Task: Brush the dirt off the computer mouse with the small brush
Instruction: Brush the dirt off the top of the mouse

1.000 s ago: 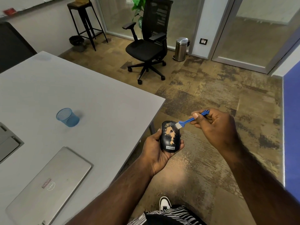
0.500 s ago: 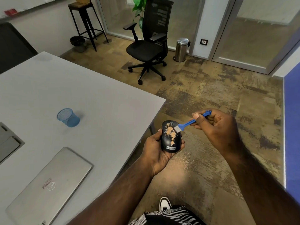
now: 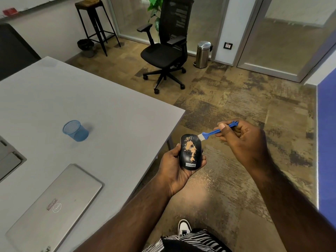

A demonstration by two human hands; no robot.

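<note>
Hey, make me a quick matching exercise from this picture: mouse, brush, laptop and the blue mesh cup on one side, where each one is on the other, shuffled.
1. mouse
2. small brush
3. laptop
4. mesh cup

A. lying closed on the table's near part
B. in the right hand
C. standing on the table, beyond the laptop
D. in the left hand

Pairs: 1-D, 2-B, 3-A, 4-C

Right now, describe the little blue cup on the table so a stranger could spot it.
Start at the big grey table. Beyond the closed silver laptop stands a small blue mesh cup, alone. It is the only blue thing on the tabletop.
</note>
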